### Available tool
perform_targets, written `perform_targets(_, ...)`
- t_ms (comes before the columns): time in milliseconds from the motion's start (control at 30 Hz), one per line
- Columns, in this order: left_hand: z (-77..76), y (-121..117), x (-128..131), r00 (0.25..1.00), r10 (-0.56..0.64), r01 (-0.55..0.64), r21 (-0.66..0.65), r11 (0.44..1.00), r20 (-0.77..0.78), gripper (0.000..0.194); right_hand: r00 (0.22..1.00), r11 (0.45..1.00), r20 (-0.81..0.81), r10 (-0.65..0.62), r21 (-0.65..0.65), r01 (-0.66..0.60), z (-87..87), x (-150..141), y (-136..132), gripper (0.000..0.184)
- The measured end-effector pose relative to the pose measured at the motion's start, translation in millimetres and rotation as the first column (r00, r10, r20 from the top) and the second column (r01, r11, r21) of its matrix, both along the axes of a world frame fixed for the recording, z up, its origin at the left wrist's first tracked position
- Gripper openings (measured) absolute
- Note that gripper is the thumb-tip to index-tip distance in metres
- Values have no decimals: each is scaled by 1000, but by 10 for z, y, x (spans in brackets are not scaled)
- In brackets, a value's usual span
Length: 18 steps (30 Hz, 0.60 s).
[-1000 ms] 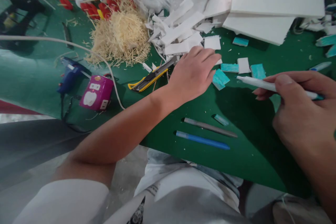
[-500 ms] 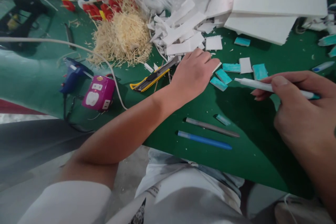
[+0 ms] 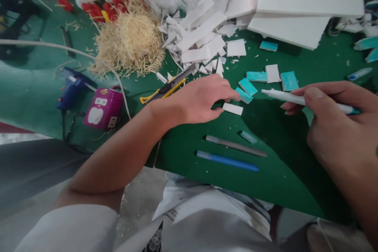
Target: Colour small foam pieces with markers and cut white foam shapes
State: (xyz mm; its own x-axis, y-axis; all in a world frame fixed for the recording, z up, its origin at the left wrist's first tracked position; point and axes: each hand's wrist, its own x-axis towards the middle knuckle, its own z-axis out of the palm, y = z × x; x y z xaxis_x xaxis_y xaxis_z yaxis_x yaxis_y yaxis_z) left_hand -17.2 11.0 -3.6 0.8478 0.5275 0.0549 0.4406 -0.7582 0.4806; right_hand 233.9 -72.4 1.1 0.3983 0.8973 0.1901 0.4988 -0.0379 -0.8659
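My left hand [image 3: 206, 98] is low over the table, thumb and forefinger apart. Its thumb tip is at the left end of a small white foam piece [image 3: 233, 109], and its forefinger is by a teal-coloured piece [image 3: 244, 95]. In my right hand [image 3: 333, 114] is a white marker [image 3: 285, 95], its tip pointing left towards the coloured pieces. Between the hands lie more teal pieces [image 3: 289, 80] and a plain white one [image 3: 272, 73]. A loose teal cap [image 3: 248, 137] rests below them, above a grey marker [image 3: 236, 146] and a blue marker [image 3: 227, 160].
Beyond my left forearm lies a yellow utility knife [image 3: 168, 86]. White foam scraps [image 3: 203, 43] and a heap of thin wood shavings [image 3: 132, 43] are behind it. A blue glue gun [image 3: 72, 88], a pink power adapter [image 3: 104, 108] and a white cable [image 3: 88, 52] occupy the left side.
My left hand has come nearer to me from the scrap pile, and the small white foam piece now shows on the table at its fingertips. My right hand holds the marker almost still.
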Motion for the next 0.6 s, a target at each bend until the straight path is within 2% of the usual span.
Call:
perform_targets(200,30,-82,45,993,87,-89,-13,996,-77,20,995,996,49,81,39,-83,-27,38,-33,14)
perform_targets(367,2,-88,94,984,139,-141,-13,990,-112,5,989,990,-47,141,-10,-141,-56,38,-43,17)
perform_targets(500,-27,-75,101,968,225,-227,-6,974,-110,9,975,974,-105,195,-98,-205,-44,23,-39,17)
perform_targets(600,-32,-72,92,969,229,-232,-27,972,-92,11,966,957,-150,209,-170,-234,-50,19,-24,18)
